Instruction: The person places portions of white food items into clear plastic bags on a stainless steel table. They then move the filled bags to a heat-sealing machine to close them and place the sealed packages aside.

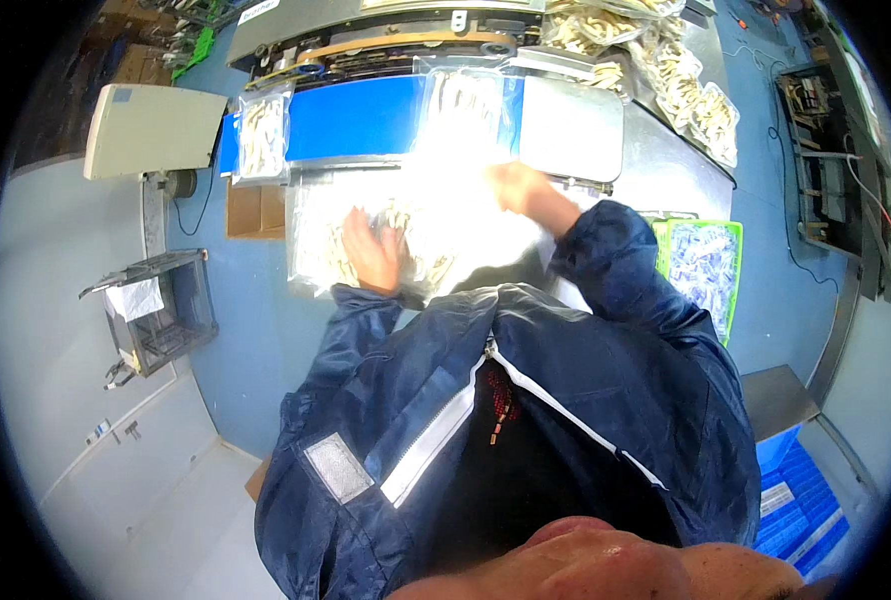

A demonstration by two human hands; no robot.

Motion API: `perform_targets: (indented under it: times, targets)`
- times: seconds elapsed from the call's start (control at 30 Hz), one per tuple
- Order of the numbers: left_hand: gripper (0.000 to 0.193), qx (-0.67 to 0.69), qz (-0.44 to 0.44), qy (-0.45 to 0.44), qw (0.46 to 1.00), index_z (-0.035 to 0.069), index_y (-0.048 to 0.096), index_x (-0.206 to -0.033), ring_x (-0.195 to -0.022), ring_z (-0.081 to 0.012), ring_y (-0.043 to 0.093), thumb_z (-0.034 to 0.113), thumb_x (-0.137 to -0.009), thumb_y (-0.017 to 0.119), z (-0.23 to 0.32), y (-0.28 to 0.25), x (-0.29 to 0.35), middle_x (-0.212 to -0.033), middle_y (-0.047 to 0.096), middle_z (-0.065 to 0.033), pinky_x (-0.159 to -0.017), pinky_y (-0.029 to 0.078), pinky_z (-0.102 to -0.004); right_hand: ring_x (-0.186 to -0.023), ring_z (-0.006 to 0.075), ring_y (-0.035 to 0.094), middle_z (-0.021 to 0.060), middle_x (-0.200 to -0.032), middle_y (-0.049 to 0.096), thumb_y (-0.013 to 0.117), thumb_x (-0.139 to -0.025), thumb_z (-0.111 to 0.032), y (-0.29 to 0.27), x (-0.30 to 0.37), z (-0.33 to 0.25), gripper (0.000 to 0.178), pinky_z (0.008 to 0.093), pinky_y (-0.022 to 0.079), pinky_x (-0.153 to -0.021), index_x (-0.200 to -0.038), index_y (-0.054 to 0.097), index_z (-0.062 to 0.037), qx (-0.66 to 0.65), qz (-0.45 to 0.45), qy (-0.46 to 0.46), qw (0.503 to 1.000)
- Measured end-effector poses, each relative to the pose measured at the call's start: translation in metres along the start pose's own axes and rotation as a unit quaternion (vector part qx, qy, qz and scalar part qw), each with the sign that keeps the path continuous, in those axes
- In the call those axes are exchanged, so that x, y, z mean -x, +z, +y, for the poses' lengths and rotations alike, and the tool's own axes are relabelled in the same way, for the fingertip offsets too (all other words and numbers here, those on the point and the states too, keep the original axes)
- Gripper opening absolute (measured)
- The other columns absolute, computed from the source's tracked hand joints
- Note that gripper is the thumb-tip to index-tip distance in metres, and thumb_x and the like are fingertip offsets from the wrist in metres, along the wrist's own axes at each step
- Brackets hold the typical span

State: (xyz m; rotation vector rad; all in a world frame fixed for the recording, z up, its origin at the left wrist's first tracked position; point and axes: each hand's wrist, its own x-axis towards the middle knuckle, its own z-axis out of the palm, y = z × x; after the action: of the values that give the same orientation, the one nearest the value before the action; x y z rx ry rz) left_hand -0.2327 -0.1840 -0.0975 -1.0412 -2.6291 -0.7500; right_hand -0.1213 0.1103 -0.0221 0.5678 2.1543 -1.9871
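Note:
My left hand [370,250] lies with fingers spread on clear plastic bags [311,230] of pale, finger-like pieces, on the brightly lit work surface. To the right, my right hand [524,192] is at the near edge of the machine, below another clear bag of pale pieces [463,105] that lies on the blue belt [356,115]. Motion and strong glare smear its fingers, so what they touch is hidden. A further filled bag [263,135] rests at the belt's left end.
Several filled bags [681,85] are heaped on the metal table at the back right. A green crate [734,270] of small blue-and-white packets stands to my right. On the left are a cream machine housing [151,130], a cardboard box [254,210] and a dark metal frame [181,315].

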Motion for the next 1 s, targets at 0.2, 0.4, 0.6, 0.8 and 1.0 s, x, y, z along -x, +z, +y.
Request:
perform_targets:
  times: [0.2, 0.4, 0.6, 0.8, 1.0]
  targets:
    - [0.058, 0.033, -0.096, -0.103, 0.989, -0.003, 0.038, -0.14, -0.132, -0.0476, 0.035, 0.031, -0.095, 0.053, 0.019, 0.052, 0.08, -0.144, 0.035, -0.0311, -0.111, 0.026, -0.0516, -0.064, 0.0108, 0.058, 0.0042, -0.078, 0.062, 0.061, -0.091, -0.042, 0.085, -0.011, 0.098, 0.041, 0.0247, 0.046, -0.054, -0.093, 0.064, -0.0016, -0.038, -0.022, 0.16, 0.986]
    - [0.052, 0.252, -0.092, -0.177, 0.947, 0.0, 0.04, -0.14, -0.131, -0.0345, 0.04, 0.025, -0.097, 0.055, 0.044, 0.031, 0.056, -0.143, 0.039, -0.0252, -0.108, 0.033, -0.0431, -0.073, 0.015, 0.058, 0.0061, -0.089, 0.067, 0.062, -0.093, -0.039, 0.083, -0.009, 0.118, 0.039, 0.026, 0.047, -0.069, -0.115, 0.066, -0.0076, -0.06, 0.054, -0.118, 0.99]
    - [0.028, 0.544, -0.136, -0.323, 0.762, -0.002, 0.058, -0.119, -0.099, -0.0174, 0.062, 0.014, -0.096, 0.058, 0.066, -0.011, -0.016, -0.111, 0.067, -0.0115, -0.091, 0.048, -0.0309, -0.082, 0.0146, 0.061, 0.0066, -0.094, 0.068, 0.065, -0.091, -0.028, 0.01, 0.046, 0.021, 0.031, 0.0272, 0.047, -0.075, -0.113, 0.068, -0.0071, 0.029, 0.015, -0.144, 0.989]
    - [0.03, 0.632, -0.128, -0.337, 0.686, -0.001, 0.065, -0.108, -0.091, -0.0149, 0.061, 0.025, -0.095, 0.061, 0.145, -0.009, -0.105, -0.102, 0.067, -0.0065, -0.081, 0.048, -0.0288, -0.065, 0.0065, 0.048, -0.0019, -0.084, 0.061, 0.06, -0.095, -0.017, -0.043, 0.061, 0.004, 0.019, 0.0204, 0.039, -0.062, -0.1, 0.069, -0.0011, -0.21, 0.209, -0.073, 0.952]
    - [0.03, 0.646, -0.27, -0.378, 0.606, 0.0, 0.064, -0.108, -0.09, -0.0184, 0.065, 0.027, -0.097, 0.059, 0.169, 0.09, -0.205, -0.104, 0.069, -0.01, -0.08, 0.053, -0.0325, -0.054, 0.0046, 0.039, -0.0039, -0.074, 0.05, 0.064, -0.091, -0.019, -0.093, 0.03, 0.014, 0.015, 0.0212, 0.026, -0.045, -0.089, 0.063, -0.0033, -0.48, 0.352, -0.017, 0.803]
